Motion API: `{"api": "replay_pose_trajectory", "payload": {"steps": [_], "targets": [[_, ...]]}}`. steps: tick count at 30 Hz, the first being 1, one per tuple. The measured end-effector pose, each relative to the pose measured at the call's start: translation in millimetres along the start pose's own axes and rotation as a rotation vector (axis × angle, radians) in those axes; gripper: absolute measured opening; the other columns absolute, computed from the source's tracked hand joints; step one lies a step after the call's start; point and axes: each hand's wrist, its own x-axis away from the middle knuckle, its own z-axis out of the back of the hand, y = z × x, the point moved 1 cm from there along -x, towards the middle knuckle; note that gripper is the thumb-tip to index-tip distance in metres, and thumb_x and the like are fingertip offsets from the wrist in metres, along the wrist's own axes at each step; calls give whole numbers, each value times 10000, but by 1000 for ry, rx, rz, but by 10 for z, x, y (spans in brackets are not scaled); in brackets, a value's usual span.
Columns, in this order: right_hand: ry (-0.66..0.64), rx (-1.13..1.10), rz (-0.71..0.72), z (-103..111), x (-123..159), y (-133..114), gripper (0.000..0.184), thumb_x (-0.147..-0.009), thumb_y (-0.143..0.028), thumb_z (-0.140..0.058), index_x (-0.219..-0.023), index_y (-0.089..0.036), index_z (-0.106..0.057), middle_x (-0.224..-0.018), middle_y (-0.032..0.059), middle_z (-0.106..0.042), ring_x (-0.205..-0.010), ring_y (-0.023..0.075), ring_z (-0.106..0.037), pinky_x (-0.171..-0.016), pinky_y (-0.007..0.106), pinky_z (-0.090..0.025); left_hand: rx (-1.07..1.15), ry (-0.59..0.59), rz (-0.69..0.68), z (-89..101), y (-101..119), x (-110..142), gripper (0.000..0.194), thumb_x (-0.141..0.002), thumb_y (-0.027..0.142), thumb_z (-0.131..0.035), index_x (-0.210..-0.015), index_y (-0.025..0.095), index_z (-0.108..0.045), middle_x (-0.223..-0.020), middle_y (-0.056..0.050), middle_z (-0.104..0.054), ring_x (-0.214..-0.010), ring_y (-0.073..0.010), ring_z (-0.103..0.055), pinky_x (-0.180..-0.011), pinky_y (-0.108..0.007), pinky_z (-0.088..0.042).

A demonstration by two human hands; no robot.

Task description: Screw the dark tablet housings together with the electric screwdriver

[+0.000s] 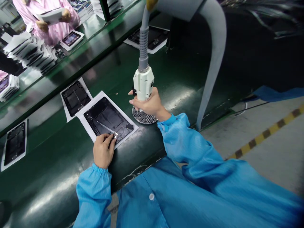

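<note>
- The left hand (pixel 102 153) is closed in a pinch on a small metallic part (pixel 115 135) at the near edge of the black frame (pixel 106 118), which lies on a white sheet (pixel 95 95) on the green conveyor belt (pixel 47 186).
- A thin silver strip (pixel 104 126) is seen running diagonally across the frame towards the pinched part.
- The right hand (pixel 149 105) is wrapped around the white body of the suspended driver tool (pixel 143 83), just above a round perforated dish (pixel 143 117) placed just beside the sheet.
- The driver is fed by a ribbed grey hose (pixel 143 47) from above; it should be kept upright so that the hose is not kinked.
- The pinched part is best held flat against the frame while the tool is brought across.
- 2 further frames on sheets (pixel 75 97) (pixel 14 144) are carried on the belt to the left.
- A second person (pixel 53 19) in pink is at work at the far bench.
</note>
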Motion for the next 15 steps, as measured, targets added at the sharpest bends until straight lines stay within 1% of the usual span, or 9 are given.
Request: {"api": "replay_pose_trajectory", "payload": {"steps": [4,8,11,15], "targets": [[4,7,8,-4,20,-3,168,-643,-149,-689,-805,-166,-647,-450,-61,-526,-371,101,-491,-417,276,-473,18,-7,62,-17,8,-14,252,-896,322,-571,-1018,145,-703,-953,-87,-656,-881,-221,-602,-785,-354,-501],[49,21,29,11,58,17,190,-650,-156,-727,-821,-176,-648,-468,-53,-529,-410,118,-528,-476,307,-529,56,-34,102,-28,46,-30,201,-884,307,-587,-960,161,-701,-940,-77,-659,-885,-211,-603,-793,-339,-497],[54,48,50,22,72,34,186,-661,-186,-756,-803,-187,-635,-480,-47,-529,-459,135,-564,-539,331,-562,81,-7,96,-42,58,-36,177,-871,315,-604,-919,171,-695,-914,-71,-672,-864,-204,-605,-776,-331,-493],[49,59,64,27,73,45,192,-666,-223,-774,-791,-194,-631,-472,-50,-519,-462,136,-567,-528,322,-553,161,45,89,-53,54,-32,154,-850,313,-632,-883,172,-686,-838,-55,-689,-802,-184,-621,-724,-308,-491]]}}
